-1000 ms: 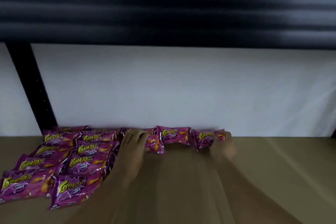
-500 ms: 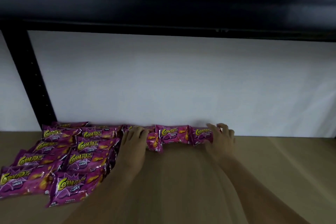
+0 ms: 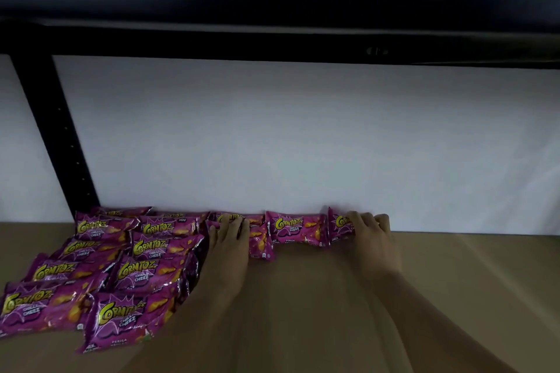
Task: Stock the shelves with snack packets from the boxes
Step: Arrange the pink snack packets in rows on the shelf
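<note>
Purple Corntoz snack packets (image 3: pixel 136 274) lie in overlapping rows on the left of the tan shelf board (image 3: pixel 318 312). A single row continues to the right along the white back wall. My left hand (image 3: pixel 228 236) rests flat on a packet (image 3: pixel 260 244) in that row, fingers laid over it. One packet (image 3: pixel 295 228) lies free between my hands. My right hand (image 3: pixel 371 236) lies on the right half of the end packet (image 3: pixel 339 225), fingers stretched over it toward the wall. No box is in view.
A black upright post (image 3: pixel 57 136) stands at the back left. The dark underside of the shelf above (image 3: pixel 303 42) runs across the top. The white back wall (image 3: pixel 303 145) closes the rear. Bare shelf board stretches to the right of my right hand.
My right hand let go of the end packet against the wall and now lies over it. My left hand stayed on its packet. The view has tilted, so the upper shelf edge shows.
</note>
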Motion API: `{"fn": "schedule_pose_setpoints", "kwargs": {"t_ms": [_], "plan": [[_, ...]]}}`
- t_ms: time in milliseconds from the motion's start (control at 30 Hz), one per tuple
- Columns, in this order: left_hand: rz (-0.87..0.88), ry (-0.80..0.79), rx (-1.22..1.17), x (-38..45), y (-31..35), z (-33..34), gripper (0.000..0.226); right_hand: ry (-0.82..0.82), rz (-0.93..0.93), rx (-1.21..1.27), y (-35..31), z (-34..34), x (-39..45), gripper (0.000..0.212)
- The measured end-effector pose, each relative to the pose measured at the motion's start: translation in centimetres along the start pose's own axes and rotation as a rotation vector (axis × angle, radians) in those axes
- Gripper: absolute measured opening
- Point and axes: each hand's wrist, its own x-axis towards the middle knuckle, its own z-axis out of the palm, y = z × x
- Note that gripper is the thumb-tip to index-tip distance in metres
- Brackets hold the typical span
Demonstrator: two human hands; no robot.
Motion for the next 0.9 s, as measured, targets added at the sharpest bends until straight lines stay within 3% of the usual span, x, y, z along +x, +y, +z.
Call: {"fn": "schedule_pose_setpoints", "kwargs": {"t_ms": [200,333,533,767,900], "plan": [[-0.009,-0.009,0.003,-0.2,0.1,0.0,0.082,-0.026,-0.032,-0.031,-0.3,-0.6,-0.1,0.049],[-0.010,-0.028,0.017,-0.4,0.0,0.4,0.080,-0.026,-0.068,-0.011,0.1,0.5,-0.2,0.057],[0.003,-0.012,0.054,-0.7,-0.2,0.6,0.082,-0.038,-0.118,0.043,1.0,1.7,-0.1,0.052],[0.043,0.061,-0.007,-2.3,0.3,0.1,0.091,-0.036,-0.166,0.116,1.5,0.8,-2.0,0.069],[0.085,0.028,-0.027,-5.0,1.3,-1.1,0.098,-0.023,-0.196,0.197,0.7,0.2,-4.4,0.065]]}}
